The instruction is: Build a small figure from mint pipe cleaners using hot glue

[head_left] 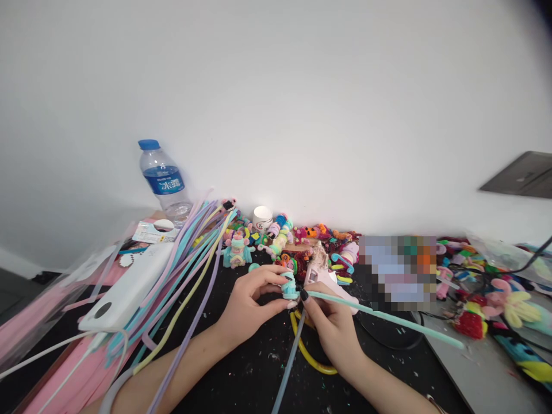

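My left hand (252, 296) is closed on a small turquoise pipe-cleaner figure (288, 284), held upright between thumb and fingers above the black tabletop. Close beside it, my right hand (332, 322) pinches a mint-green pipe cleaner (388, 314), whose long free end stretches out to the right. A translucent stick (288, 368) slants down from near my right fingertips; whether the hand touches it, I cannot tell. Beneath the hands lies a yellow loop (311, 357). Just behind my right hand is a pale pink glue gun (321, 275) with brown residue on it, partly hidden.
Long pastel pipe cleaners (185, 276) fan across the left side, near a white power bank (129, 284) with a cable. A water bottle (164, 178) leans by the wall. Several fuzzy figures (237, 251) and a paper cup (262, 218) line the back. More coloured pieces (472, 319) lie right.
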The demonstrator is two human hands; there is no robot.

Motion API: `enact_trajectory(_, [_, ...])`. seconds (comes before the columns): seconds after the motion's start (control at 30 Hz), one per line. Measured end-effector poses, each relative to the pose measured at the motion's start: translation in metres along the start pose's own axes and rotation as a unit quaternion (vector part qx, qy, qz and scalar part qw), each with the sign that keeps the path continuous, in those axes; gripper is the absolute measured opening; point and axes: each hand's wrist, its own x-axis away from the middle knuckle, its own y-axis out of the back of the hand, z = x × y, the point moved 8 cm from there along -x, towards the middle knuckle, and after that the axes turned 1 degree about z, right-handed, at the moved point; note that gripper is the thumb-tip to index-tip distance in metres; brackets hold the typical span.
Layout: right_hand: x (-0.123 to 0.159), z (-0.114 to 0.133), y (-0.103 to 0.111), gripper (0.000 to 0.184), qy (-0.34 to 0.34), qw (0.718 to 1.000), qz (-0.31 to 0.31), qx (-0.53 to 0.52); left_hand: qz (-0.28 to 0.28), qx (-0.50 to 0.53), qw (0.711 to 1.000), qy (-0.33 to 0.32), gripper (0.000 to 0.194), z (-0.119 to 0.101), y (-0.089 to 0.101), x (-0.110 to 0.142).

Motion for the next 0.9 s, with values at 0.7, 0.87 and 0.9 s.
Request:
enact_trajectory(0.7, [0.0, -0.001, 0.001, 0.012, 0.015, 1.0, -0.012, 0.019, 0.042, -0.074, 0.992, -0.095, 0.035, -0.015, -0.01, 0.003])
enact_trajectory(0.87, [0.001, -0.002, 0.001, 0.01, 0.022, 1.0, -0.01, 0.017, 0.035, -0.083, 0.991, -0.099, 0.03, -0.016, -0.009, 0.003])
enact_trajectory(0.9, [0.002, -0.003, 0.001, 0.009, 0.022, 1.0, -0.008, 0.016, 0.033, -0.083, 0.991, -0.098, 0.03, -0.016, -0.009, 0.003])
